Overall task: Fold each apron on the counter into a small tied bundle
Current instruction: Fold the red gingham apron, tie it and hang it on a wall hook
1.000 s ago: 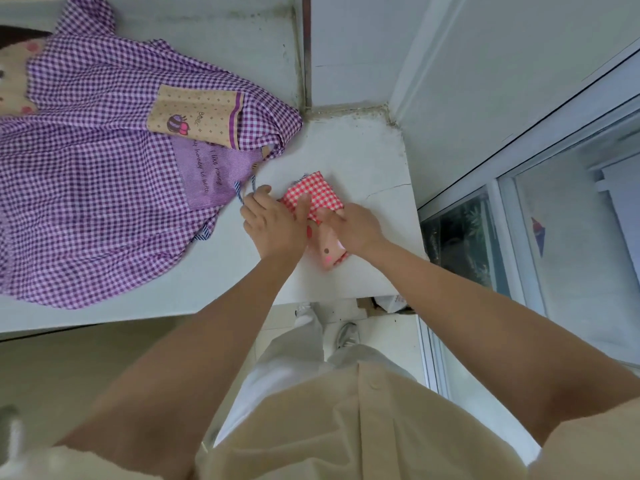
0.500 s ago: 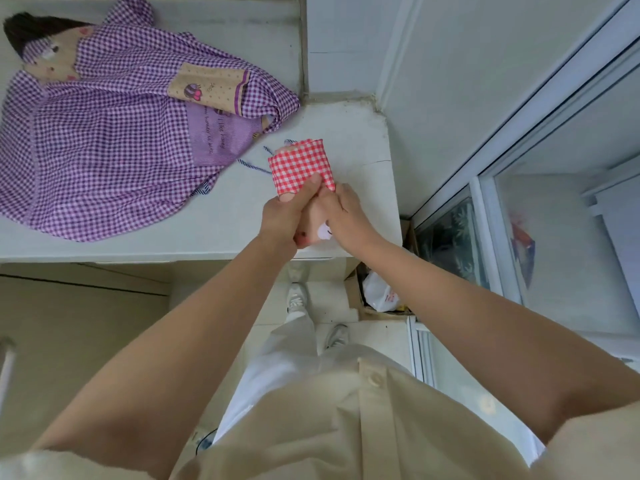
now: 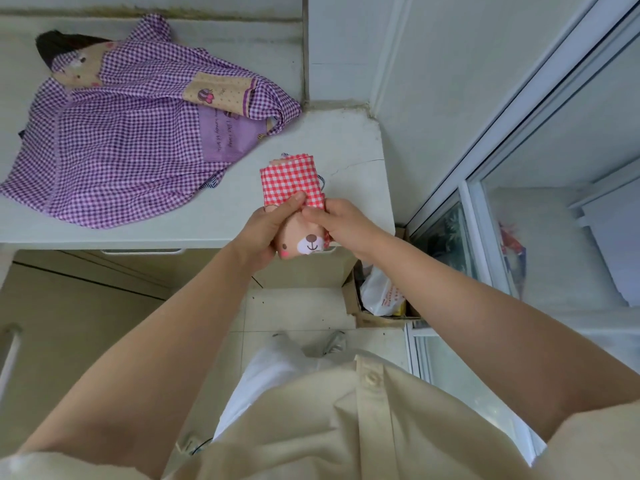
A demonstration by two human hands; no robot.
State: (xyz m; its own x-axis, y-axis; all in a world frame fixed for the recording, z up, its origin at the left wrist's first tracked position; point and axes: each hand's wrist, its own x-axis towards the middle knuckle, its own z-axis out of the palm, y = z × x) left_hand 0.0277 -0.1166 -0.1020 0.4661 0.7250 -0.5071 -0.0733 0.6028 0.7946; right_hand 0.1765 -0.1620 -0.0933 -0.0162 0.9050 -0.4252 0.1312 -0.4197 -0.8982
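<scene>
The folded red checked apron sits between both hands at the desk's near edge, with its bear-face end hanging past that edge. The left hand curls its fingers round the bundle, thumb on the check. The right hand pinches the fold from the other side. A purple checked apron lies spread over the desk's left part.

The folded red-and-white gingham apron bundle with a bear face is covered across its middle by the left hand and the right hand, and the left hand's fingers lie out of sight behind it. The thin blue cord at its top and right edges is too small to follow. The lettering on the pocket of the spread purple gingham apron is too small to read.
</scene>
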